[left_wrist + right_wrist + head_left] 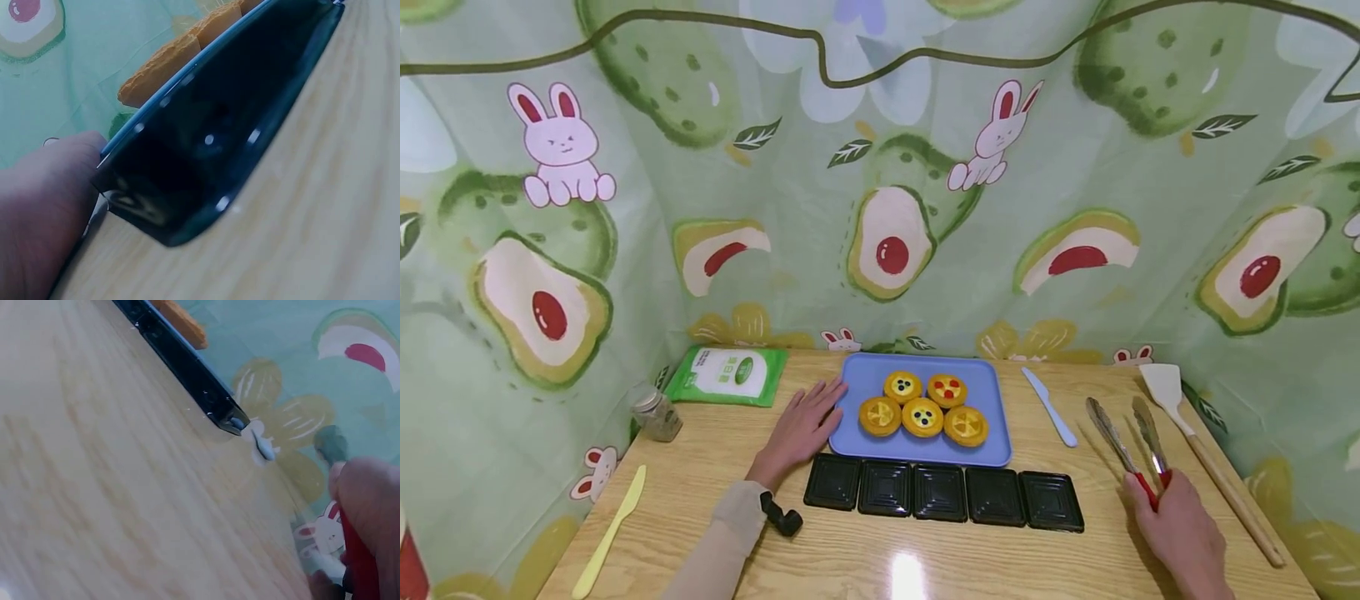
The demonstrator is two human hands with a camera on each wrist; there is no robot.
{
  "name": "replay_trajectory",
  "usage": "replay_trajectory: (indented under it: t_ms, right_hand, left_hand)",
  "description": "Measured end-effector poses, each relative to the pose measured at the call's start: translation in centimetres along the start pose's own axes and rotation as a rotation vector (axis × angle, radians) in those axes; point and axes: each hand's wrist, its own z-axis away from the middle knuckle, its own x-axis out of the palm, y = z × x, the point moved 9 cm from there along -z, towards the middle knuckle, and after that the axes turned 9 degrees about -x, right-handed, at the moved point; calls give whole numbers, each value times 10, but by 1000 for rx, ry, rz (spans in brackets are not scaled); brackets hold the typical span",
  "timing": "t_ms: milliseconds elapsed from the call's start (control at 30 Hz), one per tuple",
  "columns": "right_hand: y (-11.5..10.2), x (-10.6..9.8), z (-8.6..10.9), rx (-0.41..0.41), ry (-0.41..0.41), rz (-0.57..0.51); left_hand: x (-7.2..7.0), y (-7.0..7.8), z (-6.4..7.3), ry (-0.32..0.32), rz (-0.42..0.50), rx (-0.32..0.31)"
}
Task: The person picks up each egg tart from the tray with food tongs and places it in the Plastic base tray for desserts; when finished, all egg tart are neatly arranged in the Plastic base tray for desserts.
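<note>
My left hand [805,422] lies at the left edge of a blue tray [992,408], fingers straight and touching its rim. Several egg tarts [922,417] sit on the tray, some with fruit-like toppings. In front of it is a row of several small square black plastic trays [938,490]; one black tray [206,144] fills much of the left wrist view. At the right, my right hand [1180,525] grips the red handles of metal tongs [1112,437]. The tongs' tips are apart with nothing between them. In the right wrist view the red handle [357,562] shows under the thumb.
A light blue knife [1049,407] lies right of the tray, and a white spatula with a wooden handle [1225,492] along the right edge. Leftward are a green-and-white packet [727,377], a small glass jar [657,414] and a yellow knife [612,533]. A patterned curtain surrounds the table.
</note>
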Motion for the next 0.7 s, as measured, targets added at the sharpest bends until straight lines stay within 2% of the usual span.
replay_trajectory:
  t_ms: [167,300,400,500,700]
  right_hand:
    - [-7,-4,2,49,54,-31]
    - [-21,-11,5,2,95,11]
    - [-32,-16,6,-82,114,61]
    - [-44,-20,6,-201,116,80]
    - [-74,-23,4,-446,105,24]
  left_hand:
    - [0,-1,1,18,-8,10]
    - [1,-1,0,14,-17,3]
    - [0,-1,-1,9,-18,-2]
    - [-1,-2,-2,11,-20,1]
    - [1,-4,-4,19,-37,4]
